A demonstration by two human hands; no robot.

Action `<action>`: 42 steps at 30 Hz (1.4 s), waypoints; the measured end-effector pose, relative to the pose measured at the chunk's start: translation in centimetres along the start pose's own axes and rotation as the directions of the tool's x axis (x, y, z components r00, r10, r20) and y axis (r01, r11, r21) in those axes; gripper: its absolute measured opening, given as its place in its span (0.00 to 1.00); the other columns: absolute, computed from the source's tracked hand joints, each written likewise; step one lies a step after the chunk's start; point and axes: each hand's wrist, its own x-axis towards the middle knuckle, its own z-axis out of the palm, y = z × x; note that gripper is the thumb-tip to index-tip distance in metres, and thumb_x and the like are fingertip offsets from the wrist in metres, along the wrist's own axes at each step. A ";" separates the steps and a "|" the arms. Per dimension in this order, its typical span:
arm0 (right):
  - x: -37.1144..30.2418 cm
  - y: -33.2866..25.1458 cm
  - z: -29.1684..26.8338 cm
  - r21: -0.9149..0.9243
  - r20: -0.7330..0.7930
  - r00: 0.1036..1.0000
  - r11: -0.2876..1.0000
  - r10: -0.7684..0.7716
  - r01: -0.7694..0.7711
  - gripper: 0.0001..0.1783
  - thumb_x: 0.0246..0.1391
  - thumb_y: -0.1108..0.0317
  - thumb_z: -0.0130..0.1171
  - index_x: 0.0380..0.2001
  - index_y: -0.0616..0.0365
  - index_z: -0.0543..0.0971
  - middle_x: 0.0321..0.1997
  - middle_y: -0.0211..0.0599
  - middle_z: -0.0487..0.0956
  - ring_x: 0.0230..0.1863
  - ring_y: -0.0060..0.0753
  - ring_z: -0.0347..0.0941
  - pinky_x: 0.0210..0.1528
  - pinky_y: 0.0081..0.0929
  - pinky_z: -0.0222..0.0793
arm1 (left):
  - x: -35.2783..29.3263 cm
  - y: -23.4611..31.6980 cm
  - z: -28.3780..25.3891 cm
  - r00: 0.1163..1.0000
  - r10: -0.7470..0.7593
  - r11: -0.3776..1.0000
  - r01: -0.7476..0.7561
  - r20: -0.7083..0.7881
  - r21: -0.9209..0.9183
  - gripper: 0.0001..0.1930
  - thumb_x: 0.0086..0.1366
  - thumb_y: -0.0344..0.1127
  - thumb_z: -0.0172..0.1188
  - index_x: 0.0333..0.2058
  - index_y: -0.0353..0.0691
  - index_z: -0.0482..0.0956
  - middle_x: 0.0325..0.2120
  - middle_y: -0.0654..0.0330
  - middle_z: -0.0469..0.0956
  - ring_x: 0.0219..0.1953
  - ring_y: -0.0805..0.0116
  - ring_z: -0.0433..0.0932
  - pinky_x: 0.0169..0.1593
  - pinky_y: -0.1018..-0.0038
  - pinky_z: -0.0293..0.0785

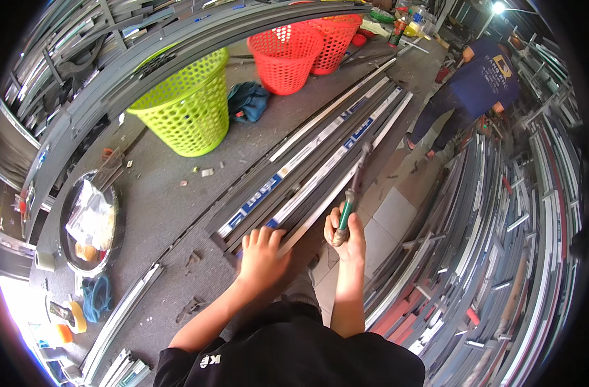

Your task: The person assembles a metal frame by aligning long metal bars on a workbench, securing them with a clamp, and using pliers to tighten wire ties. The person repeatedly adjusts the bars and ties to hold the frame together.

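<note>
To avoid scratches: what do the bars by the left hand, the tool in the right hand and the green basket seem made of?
Bars: probably metal, perhaps aluminium; straight, dull grey edges; white and blue strips look like film.
Tool: likely dull metal shaft; smooth green grip, plastic or rubber.
Basket: most likely moulded plastic; bright, uniform colour and regular holes.

Centre: tool point(350, 197), green grip section, dark grey shaft. Profiles point(301, 174): dark grey, striped lengthwise with white film point(262, 195) carrying blue blocks. Upper left: basket point(194, 116), lime green, rows of round holes. Upper centre: two red baskets point(284, 61), likewise hole-patterned; cloth point(248, 102) dark teal-blue. Left: worktop point(172, 174) dull grey. Upper right: co-worker's shirt point(481, 77) navy, white-and-yellow back print. Bottom centre: wearer's shirt point(294, 355) black, small white lettering. Right: stacked bars point(501, 245) mixed grey, white, some reddish.
</note>
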 end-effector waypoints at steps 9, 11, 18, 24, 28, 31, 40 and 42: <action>-12.0 -0.3 8.6 -0.521 -0.551 0.834 0.795 -0.035 -0.311 0.12 0.59 0.61 0.66 0.28 0.55 0.76 0.21 0.24 0.73 0.18 0.17 0.66 0.21 0.18 0.59 | 0.9 -1.5 -0.4 0.995 -0.088 0.932 0.097 0.044 -0.349 0.10 0.62 0.37 0.65 0.37 0.36 0.86 0.32 0.46 0.81 0.34 0.46 0.81 0.40 0.58 0.78; -14.1 -0.4 10.3 -0.543 -0.575 0.818 0.736 0.024 -0.404 0.14 0.60 0.61 0.65 0.26 0.57 0.77 0.18 0.28 0.74 0.16 0.18 0.66 0.20 0.19 0.59 | 1.5 -2.1 -0.6 0.993 -0.113 0.932 0.122 0.045 -0.342 0.09 0.62 0.36 0.64 0.32 0.36 0.87 0.30 0.45 0.82 0.33 0.45 0.82 0.39 0.58 0.78; -19.7 3.1 14.8 -0.565 -0.485 0.845 0.656 0.227 -0.500 0.11 0.62 0.64 0.62 0.33 0.62 0.78 0.25 0.34 0.80 0.25 0.21 0.74 0.28 0.20 0.68 | 3.5 -5.7 -0.4 0.933 -0.206 0.810 0.332 0.296 -0.483 0.17 0.66 0.46 0.61 0.40 0.35 0.86 0.33 0.45 0.85 0.37 0.57 0.86 0.43 0.68 0.77; -21.8 7.3 17.4 -0.385 -0.381 0.766 0.664 0.518 -0.641 0.10 0.62 0.71 0.61 0.44 0.65 0.78 0.37 0.38 0.82 0.40 0.27 0.80 0.46 0.25 0.75 | 4.4 -6.7 -0.2 0.908 -0.185 0.764 0.373 0.375 -0.527 0.21 0.68 0.48 0.58 0.44 0.33 0.85 0.35 0.48 0.86 0.38 0.61 0.84 0.48 0.68 0.75; -21.6 8.2 17.9 -0.264 -0.296 0.726 0.678 0.621 -0.687 0.16 0.61 0.76 0.60 0.52 0.64 0.75 0.44 0.42 0.81 0.47 0.30 0.79 0.54 0.27 0.74 | 4.7 -6.3 -1.2 0.874 -0.227 0.727 0.445 0.429 -0.523 0.27 0.68 0.54 0.59 0.45 0.29 0.84 0.34 0.46 0.85 0.38 0.60 0.84 0.49 0.68 0.75; -21.3 8.1 17.7 -0.181 -0.215 0.700 0.677 0.681 -0.714 0.31 0.54 0.84 0.52 0.63 0.60 0.66 0.52 0.49 0.80 0.55 0.34 0.76 0.63 0.29 0.68 | 4.5 -6.2 -1.8 0.845 -0.184 0.533 0.515 0.502 -0.671 0.32 0.62 0.60 0.64 0.37 0.26 0.86 0.32 0.43 0.85 0.38 0.53 0.85 0.48 0.67 0.76; -21.3 11.2 18.4 0.143 -0.010 0.606 0.601 0.795 -0.786 0.46 0.44 0.85 0.47 0.71 0.55 0.54 0.62 0.62 0.73 0.64 0.42 0.71 0.72 0.37 0.58 | 4.7 -7.0 -1.4 0.862 -0.039 0.683 0.391 0.505 -0.617 0.44 0.51 0.64 0.73 0.49 0.24 0.80 0.37 0.47 0.84 0.40 0.61 0.83 0.47 0.72 0.77; -21.4 12.3 18.5 0.165 0.018 0.631 0.620 0.775 -0.767 0.48 0.44 0.86 0.46 0.72 0.53 0.52 0.63 0.64 0.71 0.66 0.42 0.70 0.73 0.38 0.56 | 4.5 -6.9 -1.3 0.869 -0.057 0.699 0.386 0.492 -0.602 0.43 0.51 0.63 0.73 0.49 0.24 0.79 0.37 0.47 0.84 0.39 0.61 0.83 0.46 0.72 0.77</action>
